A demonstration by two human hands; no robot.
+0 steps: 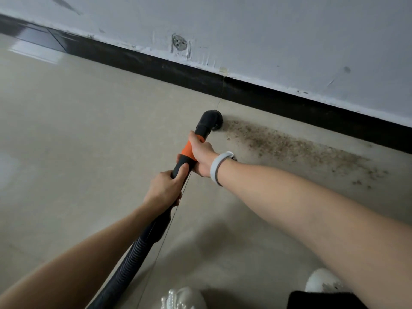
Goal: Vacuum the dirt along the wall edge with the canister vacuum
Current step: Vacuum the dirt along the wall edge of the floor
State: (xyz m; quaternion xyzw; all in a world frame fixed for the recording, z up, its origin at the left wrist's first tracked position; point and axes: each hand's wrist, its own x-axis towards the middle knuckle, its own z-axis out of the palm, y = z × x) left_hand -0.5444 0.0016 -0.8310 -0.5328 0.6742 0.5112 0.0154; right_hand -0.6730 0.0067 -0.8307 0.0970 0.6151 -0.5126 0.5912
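Note:
A black vacuum wand with an orange band (187,150) runs from the ribbed black hose (127,266) at lower left up to a round black nozzle (211,120) that sits on the floor. My right hand (201,156) grips the orange band. My left hand (166,189) grips the black handle just below it. A strip of brown dirt (289,146) lies on the beige floor to the right of the nozzle, along the black baseboard (267,97). The nozzle touches the dirt's left end. The canister is out of view.
A scuffed white wall (267,41) rises above the baseboard. Beige floor tiles (78,130) spread out to the left. My two white shoes (185,297) (321,281) show at the bottom edge, behind the hose. A grey band sits on my right wrist (217,168).

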